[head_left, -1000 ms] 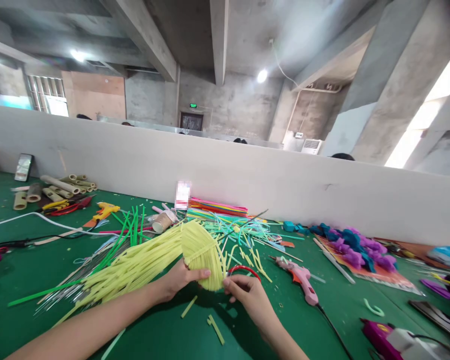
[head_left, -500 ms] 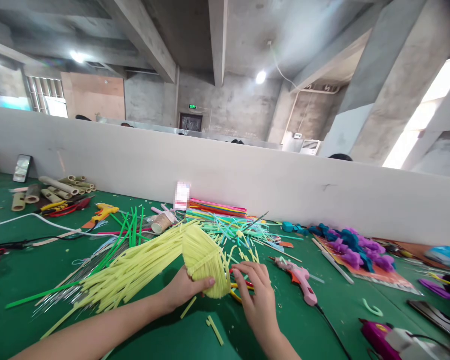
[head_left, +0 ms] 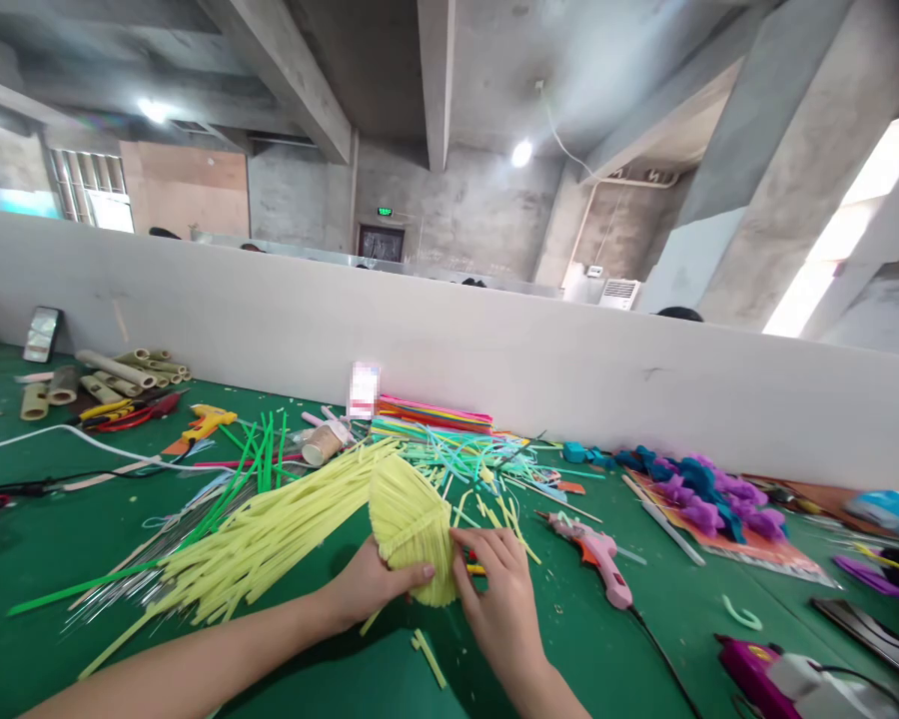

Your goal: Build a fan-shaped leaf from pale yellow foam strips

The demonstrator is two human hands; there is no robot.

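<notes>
A woven piece of yellow pipe cleaners (head_left: 411, 529) stands on the green table (head_left: 45, 539), its long loose ends trailing to the left. My left hand (head_left: 375, 584) grips the piece's lower left edge, thumb pressed against its front. At the right edge of the piece, my right hand (head_left: 498, 589) pinches it with the fingertips. Red-handled scissors (head_left: 476, 567) lie just behind my right hand, mostly hidden.
A pink glue gun (head_left: 595, 554) lies right of my hands, its cord running toward me. Green and mixed pipe cleaners (head_left: 449, 449) are scattered behind. Purple and blue fuzzy shapes (head_left: 708, 494) sit at the right, a yellow glue gun (head_left: 206, 419) and bamboo tubes (head_left: 112, 374) at the left. A white partition (head_left: 494, 359) bounds the table.
My right hand let go of the red scissors, set them on the table, and moved back to pinch the woven piece's right edge. My left hand kept its grip.
</notes>
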